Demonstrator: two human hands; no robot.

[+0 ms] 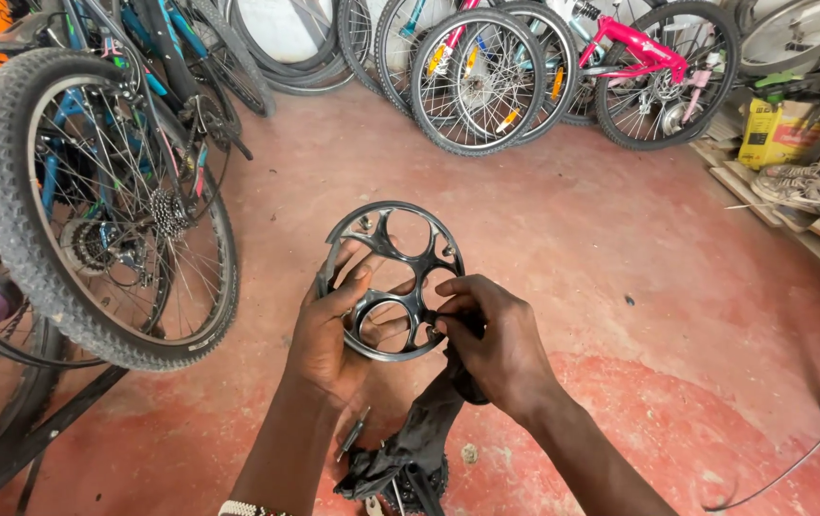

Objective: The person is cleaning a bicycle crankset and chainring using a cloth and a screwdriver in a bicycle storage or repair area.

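Chainring guard [393, 279], round, dark metal with large cutouts, held up over the red floor [620, 287]. Left hand [333, 330] gripping its left rim, fingers through the openings. Right hand [496, 344] pinching its lower right edge. Below, dark rag [410, 449] draped on a crank.

Over a red concrete floor [620, 248]: round black chainring guard [393, 279] with 4 large cut-outs, cupped from behind by left hand [329, 330], pinched at lower right rim by right hand [496, 339]. Black rag [410, 444] hanging below. Knobby bicycle wheel [95, 205] at left; pink bicycle [634, 53] at far wall.
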